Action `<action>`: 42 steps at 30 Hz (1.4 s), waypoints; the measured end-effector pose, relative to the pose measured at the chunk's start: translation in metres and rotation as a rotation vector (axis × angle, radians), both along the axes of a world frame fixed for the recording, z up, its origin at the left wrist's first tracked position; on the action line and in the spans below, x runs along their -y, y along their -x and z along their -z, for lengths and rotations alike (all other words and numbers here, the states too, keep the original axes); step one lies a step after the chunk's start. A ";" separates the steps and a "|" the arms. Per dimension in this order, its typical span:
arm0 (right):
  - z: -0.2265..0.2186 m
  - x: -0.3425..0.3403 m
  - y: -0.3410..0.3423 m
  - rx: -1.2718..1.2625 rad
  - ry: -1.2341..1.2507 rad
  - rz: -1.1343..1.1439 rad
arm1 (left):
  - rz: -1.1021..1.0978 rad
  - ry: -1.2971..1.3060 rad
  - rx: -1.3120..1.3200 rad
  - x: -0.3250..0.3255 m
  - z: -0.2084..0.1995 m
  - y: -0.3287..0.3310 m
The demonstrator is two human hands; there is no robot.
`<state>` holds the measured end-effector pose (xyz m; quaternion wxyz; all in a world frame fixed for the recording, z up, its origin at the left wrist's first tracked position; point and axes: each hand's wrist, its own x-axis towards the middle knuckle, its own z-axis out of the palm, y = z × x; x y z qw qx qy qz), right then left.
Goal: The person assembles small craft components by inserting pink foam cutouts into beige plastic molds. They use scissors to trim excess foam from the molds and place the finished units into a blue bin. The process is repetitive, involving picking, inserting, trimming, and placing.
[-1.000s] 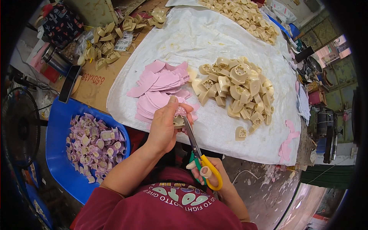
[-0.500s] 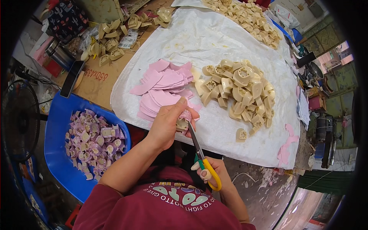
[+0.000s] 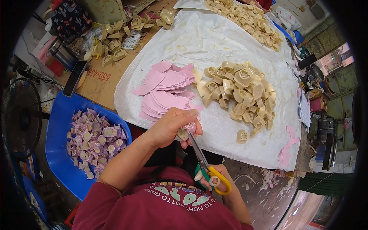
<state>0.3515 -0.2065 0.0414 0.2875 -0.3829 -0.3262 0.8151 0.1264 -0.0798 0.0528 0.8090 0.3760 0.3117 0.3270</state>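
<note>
Right hand (image 3: 221,177) is gripping scissors (image 3: 197,149), tips meeting the pink-covered piece (image 3: 189,127) that the left hand (image 3: 170,127) is pinching by the white sheet (image 3: 214,42). Blue tub (image 3: 55,153) is already holding loads of covered ones (image 3: 96,138), so decent progress I'd say, but pink cutouts (image 3: 168,99) and bare beige pieces (image 3: 245,82) are still waiting, another heap (image 3: 249,25) sitting farther back.

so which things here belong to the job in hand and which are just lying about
Seem part of the job:
scissors in the right hand
glittery pink-and-beige piece in the left hand
pink cut-outs
beige heel-shaped pieces
blue tub of glittery pieces

Probably just lying about:
phone
metal tumbler
cactus-print bag
</note>
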 end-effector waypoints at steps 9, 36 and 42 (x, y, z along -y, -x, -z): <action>-0.005 -0.002 -0.002 0.060 -0.051 -0.032 | 0.012 0.006 0.012 0.001 0.002 0.002; -0.014 -0.016 0.006 0.274 -0.218 -0.373 | -0.036 -0.010 0.000 -0.003 0.012 0.038; -0.008 -0.054 0.052 0.384 -0.181 -0.078 | -0.257 0.085 0.070 0.008 0.023 0.090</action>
